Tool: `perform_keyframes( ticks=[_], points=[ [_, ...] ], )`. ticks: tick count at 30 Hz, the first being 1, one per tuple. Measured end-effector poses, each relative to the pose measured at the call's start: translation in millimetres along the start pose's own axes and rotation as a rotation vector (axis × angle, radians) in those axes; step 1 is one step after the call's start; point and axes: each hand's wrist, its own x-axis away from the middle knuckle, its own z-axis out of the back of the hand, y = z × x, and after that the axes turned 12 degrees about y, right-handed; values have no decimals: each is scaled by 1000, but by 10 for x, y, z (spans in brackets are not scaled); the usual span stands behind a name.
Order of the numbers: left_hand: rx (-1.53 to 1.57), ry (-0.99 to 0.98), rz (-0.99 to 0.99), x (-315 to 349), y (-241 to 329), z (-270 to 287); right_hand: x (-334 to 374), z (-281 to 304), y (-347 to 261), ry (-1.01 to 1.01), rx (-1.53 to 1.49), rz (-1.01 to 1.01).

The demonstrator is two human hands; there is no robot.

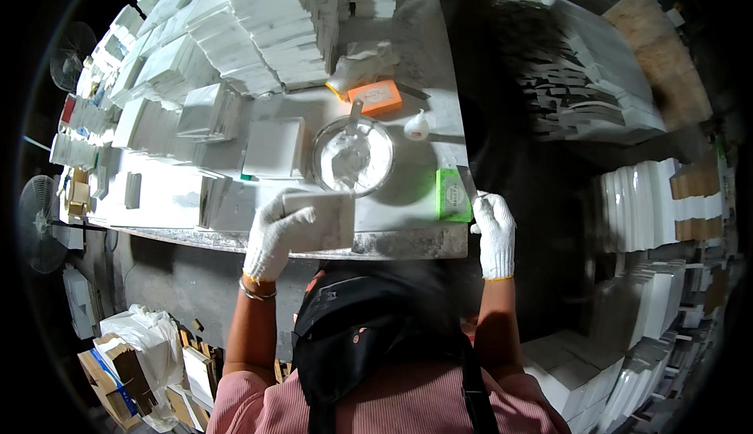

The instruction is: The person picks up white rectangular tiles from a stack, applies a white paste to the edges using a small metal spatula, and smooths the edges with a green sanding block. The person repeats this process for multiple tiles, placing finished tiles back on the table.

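Observation:
Both my hands wear white knit gloves. My left hand is closed on a flat white marble tile, thumb on top, above the table's front edge. My right hand grips a thin grey flat blade, like a putty knife, just past the table's right edge; its handle is hidden in the glove. Beside that blade lies a green block. Ahead of the tile stands a round metal bowl of white paste, with a flat metal spatula sticking out.
An orange block, a white glove and a small white bottle lie behind the bowl. Square white tiles sit left of it. Tall tile stacks crowd the table's back left. More stacked slabs stand to the right.

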Motion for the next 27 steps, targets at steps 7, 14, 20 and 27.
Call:
perform_keyframes(
  ticks=[7, 14, 20, 27],
  points=[
    [-34, -102, 59, 79, -98, -94, 83, -337, -17, -308, -354, -62],
    [-37, -246, 158, 121, -2, -471, -142, -41, 25, -13, -393, -115],
    [21, -437, 85, 70, -136, -1038, -80, 237, 165, -36, -551, -157],
    [-212, -635, -128, -435, -243, -1735, 101, 586, 440, 30, -626, -228]
  ],
)
